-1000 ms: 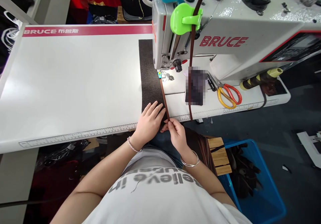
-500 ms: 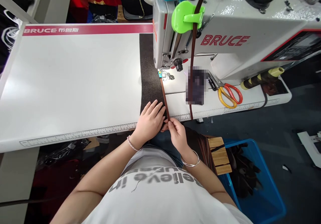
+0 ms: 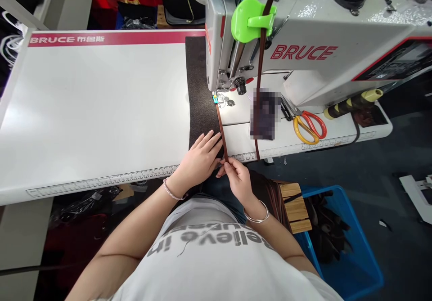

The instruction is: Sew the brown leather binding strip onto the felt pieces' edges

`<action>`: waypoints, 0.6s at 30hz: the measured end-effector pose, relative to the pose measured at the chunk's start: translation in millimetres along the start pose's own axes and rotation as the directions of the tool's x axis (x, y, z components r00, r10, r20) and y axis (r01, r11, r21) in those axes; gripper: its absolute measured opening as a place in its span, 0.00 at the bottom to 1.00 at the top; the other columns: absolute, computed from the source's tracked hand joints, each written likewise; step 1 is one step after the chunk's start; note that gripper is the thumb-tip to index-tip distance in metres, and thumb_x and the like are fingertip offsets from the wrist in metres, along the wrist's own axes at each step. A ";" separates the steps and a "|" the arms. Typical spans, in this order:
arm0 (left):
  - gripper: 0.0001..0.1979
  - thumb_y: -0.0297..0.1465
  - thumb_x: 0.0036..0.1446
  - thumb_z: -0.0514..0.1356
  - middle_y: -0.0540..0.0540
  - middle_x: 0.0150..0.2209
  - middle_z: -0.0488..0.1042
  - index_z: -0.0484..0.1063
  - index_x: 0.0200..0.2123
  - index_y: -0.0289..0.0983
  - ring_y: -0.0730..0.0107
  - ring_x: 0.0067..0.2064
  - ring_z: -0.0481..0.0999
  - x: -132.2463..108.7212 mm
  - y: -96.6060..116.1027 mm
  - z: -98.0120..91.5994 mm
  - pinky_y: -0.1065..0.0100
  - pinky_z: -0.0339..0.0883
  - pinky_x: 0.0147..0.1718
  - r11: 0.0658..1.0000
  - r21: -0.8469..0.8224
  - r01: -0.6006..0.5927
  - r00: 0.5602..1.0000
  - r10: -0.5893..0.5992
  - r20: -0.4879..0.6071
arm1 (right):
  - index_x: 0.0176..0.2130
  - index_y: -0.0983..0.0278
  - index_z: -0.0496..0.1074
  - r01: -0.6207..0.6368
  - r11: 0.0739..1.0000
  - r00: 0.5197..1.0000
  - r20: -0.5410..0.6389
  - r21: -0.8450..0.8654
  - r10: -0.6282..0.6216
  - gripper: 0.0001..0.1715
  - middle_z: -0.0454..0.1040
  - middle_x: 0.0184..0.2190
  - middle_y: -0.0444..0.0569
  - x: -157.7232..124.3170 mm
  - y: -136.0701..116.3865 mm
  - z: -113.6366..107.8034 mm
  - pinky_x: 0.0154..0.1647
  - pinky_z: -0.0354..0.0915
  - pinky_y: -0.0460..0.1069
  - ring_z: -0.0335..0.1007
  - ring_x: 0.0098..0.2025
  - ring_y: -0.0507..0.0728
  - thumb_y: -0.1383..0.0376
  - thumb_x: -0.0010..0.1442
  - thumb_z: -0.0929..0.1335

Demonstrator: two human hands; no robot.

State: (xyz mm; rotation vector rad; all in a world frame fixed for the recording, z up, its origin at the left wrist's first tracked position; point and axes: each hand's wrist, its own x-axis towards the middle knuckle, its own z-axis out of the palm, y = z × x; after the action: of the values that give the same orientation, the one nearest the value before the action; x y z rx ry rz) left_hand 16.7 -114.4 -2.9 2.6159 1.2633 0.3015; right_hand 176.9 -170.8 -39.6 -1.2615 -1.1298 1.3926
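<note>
A dark brown fabric strip (image 3: 203, 98) lies lengthwise on the white table, its right edge under the needle area of the sewing machine (image 3: 303, 35). My left hand (image 3: 201, 157) rests flat on the near end of the fabric, fingers stretched out. A thin reddish-brown band (image 3: 221, 128) runs from the presser foot (image 3: 215, 98) along the fabric's right edge toward me. My right hand (image 3: 238, 177) pinches this band between thumb and fingers at the table's front edge, just right of my left hand.
Scissors (image 3: 308, 128) with red and yellow handles, a blurred dark rectangle (image 3: 265, 114) and a wrapped cone (image 3: 354, 104) lie to the right. Another brown band (image 3: 259, 67) hangs past a green clip (image 3: 249, 20). A blue bin (image 3: 362, 256) stands below right.
The fabric has shifted away from me, its far end now further up beside the machine head. My left hand stays on it, its wrist slightly further left. My right hand has barely moved.
</note>
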 end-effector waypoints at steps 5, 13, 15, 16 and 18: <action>0.28 0.30 0.63 0.55 0.37 0.69 0.56 0.60 0.65 0.32 0.48 0.70 0.52 -13.1 0.2 -3.7 0.46 0.52 0.67 0.998 0.059 0.005 1.000 -0.006 0.025 | 0.37 0.65 0.70 -0.070 0.998 0.996 -0.047 -0.007 0.070 0.19 0.76 0.27 0.47 -3.1 3.4 3.4 0.35 0.74 0.47 0.75 0.29 0.52 0.51 0.62 0.67; 0.29 0.33 0.65 0.54 0.37 0.69 0.55 0.56 0.68 0.38 0.41 0.69 0.53 -47.9 18.3 23.6 0.33 0.43 0.65 0.964 0.192 0.186 0.976 -0.159 -0.148 | 0.33 0.64 0.69 -0.124 0.961 0.983 -0.162 -0.247 0.085 0.19 0.77 0.31 0.51 -10.2 3.3 16.7 0.32 0.72 0.46 0.75 0.29 0.53 0.51 0.57 0.70; 0.30 0.35 0.64 0.55 0.36 0.69 0.56 0.56 0.68 0.37 0.40 0.69 0.53 -48.6 21.2 26.6 0.31 0.40 0.65 0.963 0.186 0.197 0.974 -0.170 -0.150 | 0.33 0.64 0.68 -0.114 0.910 0.985 -0.167 -0.400 0.050 0.17 0.77 0.29 0.50 -11.1 0.6 19.2 0.33 0.70 0.47 0.75 0.29 0.53 0.52 0.57 0.71; 0.30 0.35 0.64 0.55 0.35 0.68 0.56 0.56 0.68 0.36 0.39 0.69 0.53 -47.7 22.3 27.2 0.31 0.38 0.65 0.963 0.185 0.197 0.974 -0.170 -0.149 | 0.32 0.64 0.68 -0.109 0.869 0.985 -0.169 -0.482 0.030 0.16 0.77 0.29 0.50 -11.7 -0.7 20.3 0.34 0.69 0.47 0.75 0.29 0.54 0.54 0.57 0.71; 0.30 0.36 0.64 0.55 0.35 0.68 0.57 0.56 0.67 0.35 0.39 0.69 0.53 -44.7 24.3 27.9 0.31 0.38 0.65 0.964 0.188 0.189 0.975 -0.161 -0.156 | 0.32 0.63 0.69 -0.102 0.761 0.986 -0.166 -0.640 -0.007 0.13 0.78 0.29 0.50 -13.4 -3.1 22.2 0.33 0.65 0.47 0.75 0.30 0.55 0.57 0.58 0.70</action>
State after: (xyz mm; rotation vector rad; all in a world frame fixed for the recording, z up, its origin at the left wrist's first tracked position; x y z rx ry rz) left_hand 15.2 -167.4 -26.5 2.6610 1.6416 0.3467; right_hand 155.7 -184.6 -33.2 -1.8630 -1.5447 0.9190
